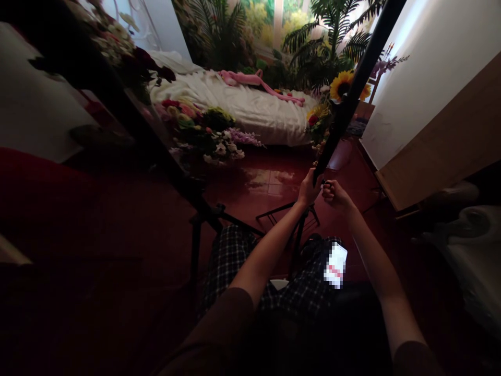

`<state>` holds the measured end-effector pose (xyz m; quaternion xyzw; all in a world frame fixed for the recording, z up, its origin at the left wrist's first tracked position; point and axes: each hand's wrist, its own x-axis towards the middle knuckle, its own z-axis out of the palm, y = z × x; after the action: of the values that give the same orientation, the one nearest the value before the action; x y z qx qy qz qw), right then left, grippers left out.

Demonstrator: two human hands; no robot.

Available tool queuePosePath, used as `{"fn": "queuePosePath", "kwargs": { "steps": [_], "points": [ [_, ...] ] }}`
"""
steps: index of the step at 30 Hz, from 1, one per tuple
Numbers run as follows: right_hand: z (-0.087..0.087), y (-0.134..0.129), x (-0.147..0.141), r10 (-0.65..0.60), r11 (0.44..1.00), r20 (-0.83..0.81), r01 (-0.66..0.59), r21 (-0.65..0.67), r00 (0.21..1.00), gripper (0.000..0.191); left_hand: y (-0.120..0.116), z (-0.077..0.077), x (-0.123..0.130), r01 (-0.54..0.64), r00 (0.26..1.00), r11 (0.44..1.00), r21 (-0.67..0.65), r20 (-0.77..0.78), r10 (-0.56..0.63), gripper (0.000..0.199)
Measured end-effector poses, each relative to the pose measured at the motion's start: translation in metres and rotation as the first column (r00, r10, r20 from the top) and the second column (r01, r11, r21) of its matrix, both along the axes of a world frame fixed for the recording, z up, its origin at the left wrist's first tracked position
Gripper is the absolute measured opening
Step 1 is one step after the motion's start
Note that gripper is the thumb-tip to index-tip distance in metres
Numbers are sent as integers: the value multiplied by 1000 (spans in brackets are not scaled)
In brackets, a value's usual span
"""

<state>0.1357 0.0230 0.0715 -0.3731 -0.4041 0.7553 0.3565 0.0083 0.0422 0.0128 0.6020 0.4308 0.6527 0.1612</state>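
A black stand pole (337, 122) slants up to the right from the floor. My left hand (309, 189) is wrapped around it low down, just above its spread legs (276, 210). Right beside it, my right hand (334, 193) is closed with the fingers curled at a small dark knob (325, 183) on the pole's side; the fingers partly hide that knob. A phone with a lit screen (335, 265) rests on my right thigh, over dark checked trousers (301, 292).
Another thick black pole (144, 133) crosses the left side. Ahead, a white-draped couch (266, 120) bears a pink plush toy (242, 78), with artificial flowers (223, 143) before it. A wooden panel (442, 136) leans at right. The red floor (270, 183) is glossy.
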Motion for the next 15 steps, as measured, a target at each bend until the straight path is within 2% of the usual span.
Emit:
{"fn": "queuePosePath", "kwargs": {
  "steps": [2, 4, 6, 8, 9, 10, 11, 12, 14, 15],
  "points": [
    [-4, 1, 7, -26, 974, 242, -30, 224, 970, 37, -1, 1, -1, 11, 1000, 1000, -9, -7, -11, 27],
    [-5, 3, 16, -96, 904, 495, -133, 407, 864, 35, -1, 0, -1, 23, 1000, 1000, -13, -13, -23, 27],
    [-4, 4, 24, -273, 790, 698, -260, 556, 662, 26, -1, -1, -2, 33, 999, 999, -19, -18, -33, 27],
    [2, 4, 30, -498, 649, 755, -394, 651, 428, 18, 0, -2, -2, 38, 999, 999, -24, -14, -38, 28],
    [6, 2, 32, -577, 588, 740, -454, 669, 344, 16, 0, -3, -2, 38, 999, 999, -24, -10, -38, 28],
    [13, 0, 32, -619, 541, 722, -499, 678, 309, 17, 1, -3, -2, 39, 999, 999, -22, -6, -39, 29],
    [21, -2, 31, -634, 501, 700, -515, 696, 328, 20, 1, -3, -1, 39, 999, 999, -18, -3, -39, 30],
    [30, -5, 28, -633, 460, 668, -503, 731, 392, 26, 1, -3, -1, 38, 999, 999, -14, -1, -38, 30],
    [54, -9, 17, -638, 343, 519, -393, 853, 569, 43, 1, -4, -1, 39, 999, 999, -8, 1, -39, 30],
    [68, -10, 9, -654, 260, 401, -306, 916, 642, 51, 1, -3, -1, 39, 999, 999, -6, 4, -38, 30]
  ]
}}
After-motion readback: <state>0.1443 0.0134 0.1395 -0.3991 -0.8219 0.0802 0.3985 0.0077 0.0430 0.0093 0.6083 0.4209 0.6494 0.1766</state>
